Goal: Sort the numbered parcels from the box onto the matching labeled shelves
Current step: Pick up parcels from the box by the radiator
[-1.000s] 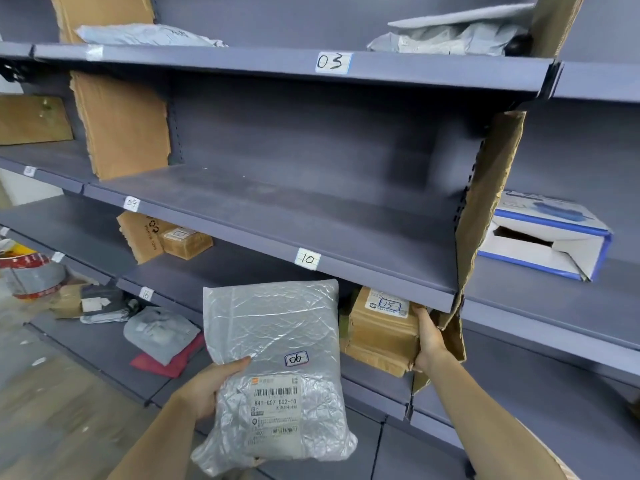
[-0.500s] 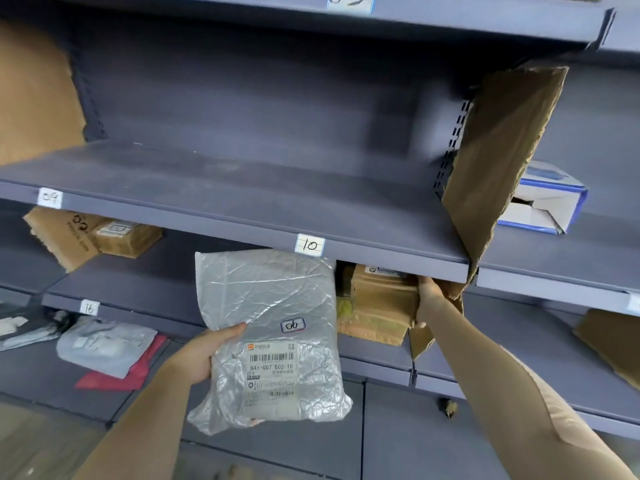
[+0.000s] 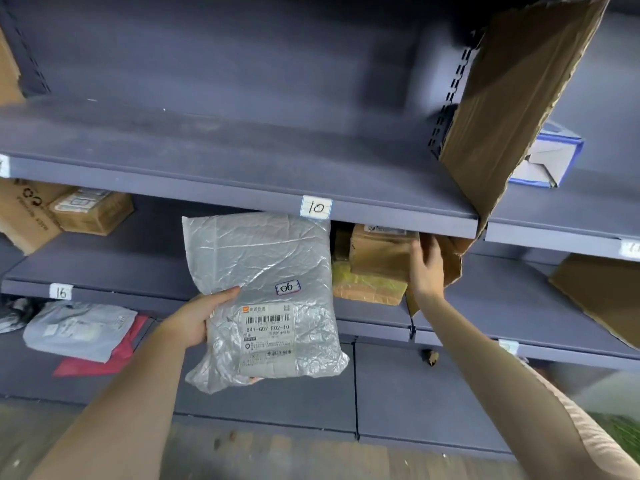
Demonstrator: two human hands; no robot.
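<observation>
The left hand (image 3: 194,318) holds a silver plastic parcel (image 3: 265,292) upright in front of the shelves, thumb across its front and the other fingers curled behind, with a few fingertips showing under the bottom edge. A small sticker (image 3: 287,287) on the parcel is handwritten "06". Below it a printed shipping label (image 3: 267,336) carries barcodes, an orange logo square, small print too fine to read and the line "B41-G07 E02-10". The right hand (image 3: 426,268) reaches under the shelf marked "10" (image 3: 316,206), fingers spread loosely and lying flat against the side of a brown cardboard box (image 3: 381,252); it touches the box without closing around it. That box sits on a yellowish taped package (image 3: 367,284), and only the edge of a white label shows on its top, unreadable under the shelf lip. A torn cardboard divider (image 3: 512,88) stands at the right end of shelf 10 and hangs down just behind the right hand. The shelf below on the left carries the tag "16" (image 3: 60,292). Above that tag rests a small brown box (image 3: 91,211) with a blurred label, beside a cardboard sheet (image 3: 24,216) printed with a recycling mark. Beneath tag 16 lie a grey mailer bag (image 3: 79,329) and a red one (image 3: 114,356) under it. A white and blue carton (image 3: 547,157) sits on the shelf to the right of the divider.
</observation>
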